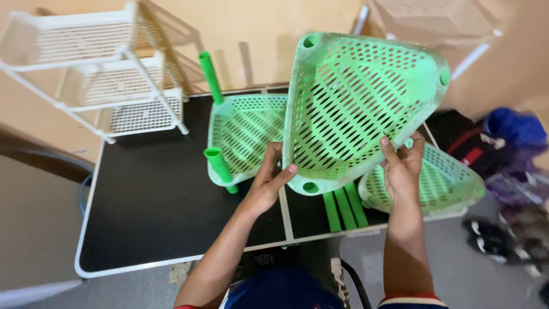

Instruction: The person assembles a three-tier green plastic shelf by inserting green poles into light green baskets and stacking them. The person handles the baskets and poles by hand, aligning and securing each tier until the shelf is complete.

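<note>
Two hands gripped one green perforated triangular plastic shelf tray [354, 103] above black table [154, 194]: left hand [266, 183], right hand [403, 169] | second green tray [243, 134] bore two green tubes [218, 163] | three loose green tubes [343, 210] unfitted | third green tray [446, 183] right | white rack [103, 80] finished, far left

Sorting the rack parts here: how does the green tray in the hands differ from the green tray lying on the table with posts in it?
The held green tray is lifted and tilted on edge between the left hand and right hand; the fitted green tray lies flat on the black table. The held green tray's corner sockets are empty; the fitted green tray carries green posts. Both are green, perforated and roughly triangular.
</note>
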